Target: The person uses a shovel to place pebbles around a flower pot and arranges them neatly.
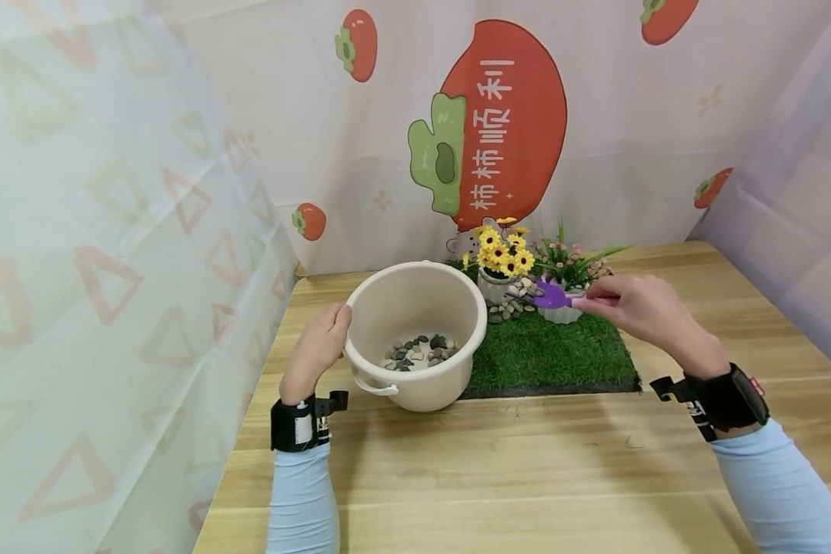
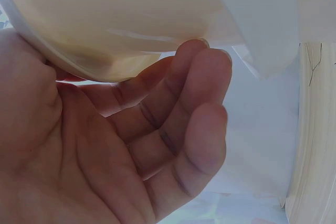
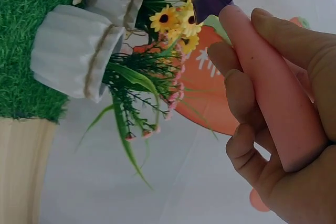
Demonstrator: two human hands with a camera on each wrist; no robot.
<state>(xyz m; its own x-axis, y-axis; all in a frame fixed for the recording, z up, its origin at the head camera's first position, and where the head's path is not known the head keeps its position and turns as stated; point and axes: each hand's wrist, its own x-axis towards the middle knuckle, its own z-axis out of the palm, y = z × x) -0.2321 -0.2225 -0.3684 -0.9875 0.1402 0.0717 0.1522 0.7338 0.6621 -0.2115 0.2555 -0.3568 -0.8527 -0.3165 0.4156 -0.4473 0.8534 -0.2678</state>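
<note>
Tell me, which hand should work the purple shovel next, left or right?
Probably the right hand: it grips the shovel by its pink handle, close to the pebbles by the yellow flowers. The left hand is busy holding the bucket, farther from those pebbles.

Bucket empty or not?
Not empty: the head view shows pebbles scattered on the floor of the bucket, bare patches between them.

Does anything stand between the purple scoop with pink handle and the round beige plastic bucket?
In the head view, the white pot with yellow flowers shows between scoop and bucket; whether it blocks the direct path is unclear. The bucket's raised rim would likely stop a low approach, but nothing visible covers the bucket.
</note>
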